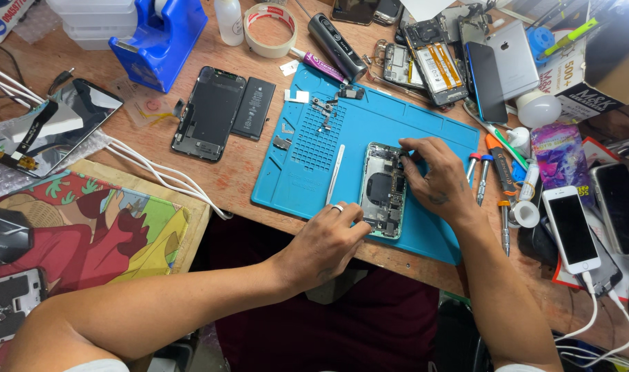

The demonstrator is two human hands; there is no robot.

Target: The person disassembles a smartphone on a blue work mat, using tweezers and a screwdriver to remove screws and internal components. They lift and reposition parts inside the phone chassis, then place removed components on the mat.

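The opened phone (pixel 382 189) lies on the blue mat (pixel 307 172) near the middle of the surface (pixel 225 172). The left hand (pixel 325 241) steadies its near-left edge, fingers curled against it. The right hand (pixel 435 179) pinches something tiny at its far-right corner. A slip there could likely tear a connector or flick a screw among the small parts (pixel 325 110) lying farther back.

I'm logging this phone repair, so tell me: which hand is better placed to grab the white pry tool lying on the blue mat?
Left, probably. The left hand steadies the opened phone right beside the white pry tool. The right hand is busy at the phone's top edge, on the far side.
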